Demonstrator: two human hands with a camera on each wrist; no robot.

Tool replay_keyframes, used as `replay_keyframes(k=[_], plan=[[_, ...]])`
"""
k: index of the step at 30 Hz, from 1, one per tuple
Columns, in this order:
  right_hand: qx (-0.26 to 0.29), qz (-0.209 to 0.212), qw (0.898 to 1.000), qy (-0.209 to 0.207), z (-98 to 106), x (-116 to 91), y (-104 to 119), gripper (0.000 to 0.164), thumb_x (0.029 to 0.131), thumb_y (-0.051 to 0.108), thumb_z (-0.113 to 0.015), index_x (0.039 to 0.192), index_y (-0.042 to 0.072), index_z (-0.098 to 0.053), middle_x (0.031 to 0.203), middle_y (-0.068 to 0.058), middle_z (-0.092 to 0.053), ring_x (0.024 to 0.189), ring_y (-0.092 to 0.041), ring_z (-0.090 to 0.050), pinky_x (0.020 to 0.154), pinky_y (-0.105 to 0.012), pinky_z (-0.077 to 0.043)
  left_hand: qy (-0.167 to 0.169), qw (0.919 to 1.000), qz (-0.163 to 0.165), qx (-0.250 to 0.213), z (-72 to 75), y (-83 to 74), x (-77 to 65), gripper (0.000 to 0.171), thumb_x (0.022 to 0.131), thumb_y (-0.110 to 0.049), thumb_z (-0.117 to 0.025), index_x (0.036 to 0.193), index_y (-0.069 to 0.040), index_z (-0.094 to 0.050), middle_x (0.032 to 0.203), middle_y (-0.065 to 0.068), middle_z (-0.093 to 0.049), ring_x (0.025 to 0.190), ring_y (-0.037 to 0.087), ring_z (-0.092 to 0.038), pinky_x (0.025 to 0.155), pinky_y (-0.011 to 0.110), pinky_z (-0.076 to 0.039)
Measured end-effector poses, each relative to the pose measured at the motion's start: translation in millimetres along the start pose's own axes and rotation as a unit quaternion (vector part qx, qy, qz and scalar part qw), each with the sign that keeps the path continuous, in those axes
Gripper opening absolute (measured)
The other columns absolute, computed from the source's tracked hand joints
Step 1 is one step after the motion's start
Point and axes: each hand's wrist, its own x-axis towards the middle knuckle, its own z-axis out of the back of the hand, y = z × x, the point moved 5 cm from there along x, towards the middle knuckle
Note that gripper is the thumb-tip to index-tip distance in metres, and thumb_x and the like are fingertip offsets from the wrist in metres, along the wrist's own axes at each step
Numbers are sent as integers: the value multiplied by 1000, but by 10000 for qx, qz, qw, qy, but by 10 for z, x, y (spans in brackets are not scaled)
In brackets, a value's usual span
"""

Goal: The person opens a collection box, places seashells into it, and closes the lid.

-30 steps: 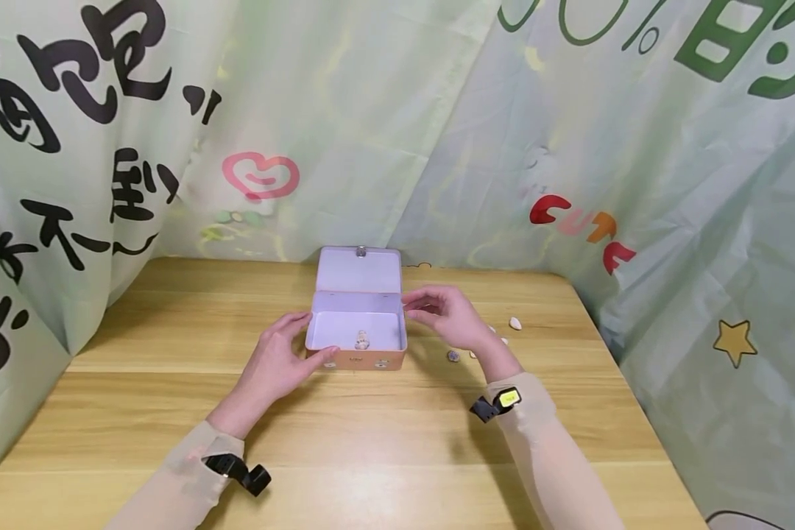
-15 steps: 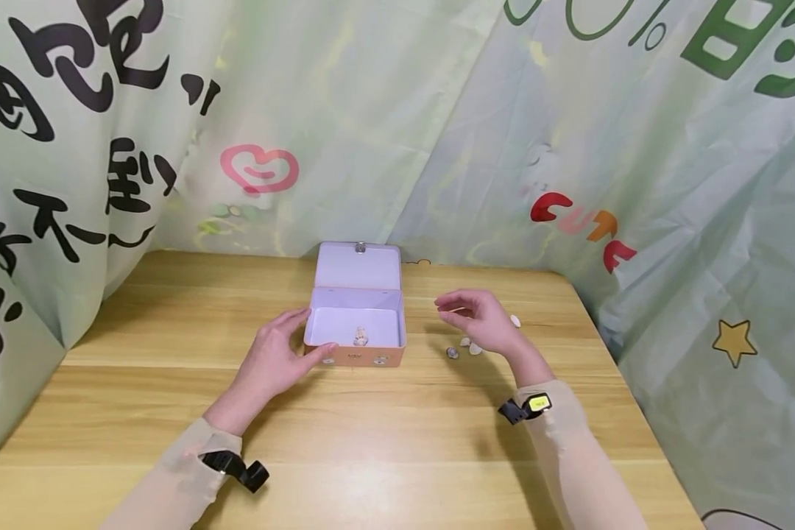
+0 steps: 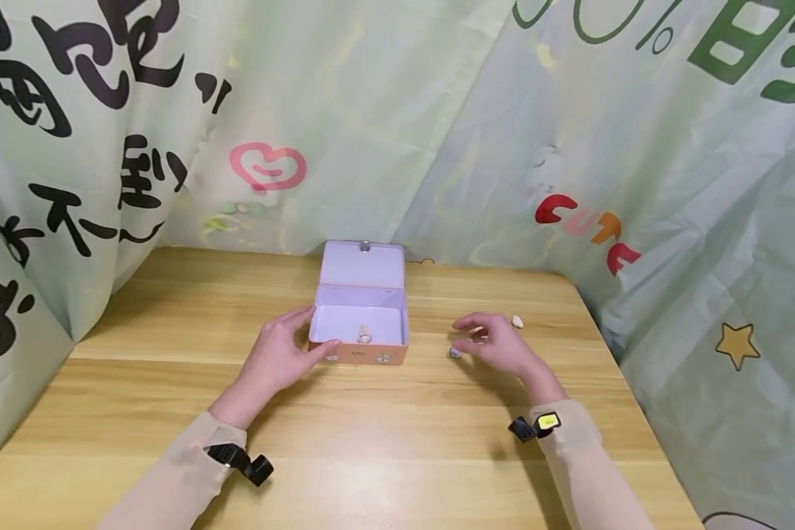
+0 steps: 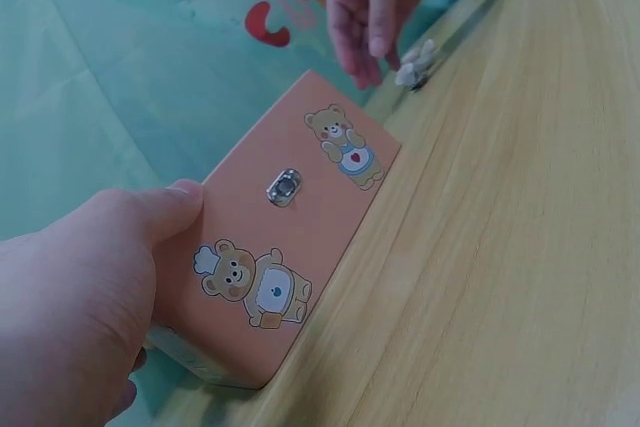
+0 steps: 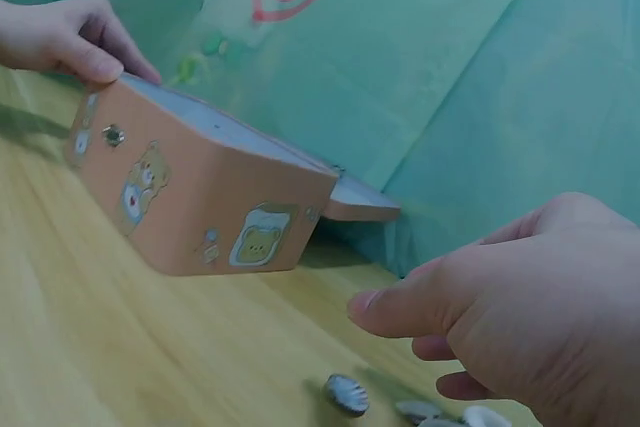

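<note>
An orange tin box with printed bears stands on the table, its lid tipped back. Its lilac inside holds a small pale thing, too small to make out. My left hand grips the box's left front corner, the thumb on the front face. To the right of the box, my right hand hovers low over several small seashells, fingers loosely bent with nothing seen between them. One dark ridged shell lies below its thumb; pale shells lie under the hand, partly hidden.
One white shell lies apart, behind the right hand. A printed curtain hangs directly behind the wooden table and along its sides. The table's right edge slants down past the right forearm.
My right hand has moved from the box's right side, rightward and down to the shells. The left hand stays on the box, which has not moved on the table.
</note>
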Motion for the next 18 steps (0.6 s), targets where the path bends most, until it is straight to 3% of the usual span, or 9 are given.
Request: replay_keyframes(k=[6,11,18], plan=[[-123,-23,9998,-125,-70,-82,-45,35,90,12,-87,121,-1,-74,117,-14,-75,99,-30,-70,86,-40,-59,32,9999,104,28,11,4,14,91,84,-58,-87,143,6,-61,142,24,-61,131,47,-58,107,60,-47],[-560,44,9982,-217,-131,-130,-112,33,89,14,-88,116,1,-75,103,-5,-73,90,-23,-65,78,-34,-56,39,9999,143,-25,15,5,16,90,84,-55,-88,143,6,-61,142,24,-61,131,46,-58,107,60,-48],[-1005,160,9946,-197,-192,-152,-184,29,89,14,-88,114,5,-76,102,0,-71,93,-19,-64,82,-38,-56,35,9999,155,-49,-5,-5,12,88,83,-51,-90,143,7,-61,141,24,-61,130,46,-60,106,61,-48]])
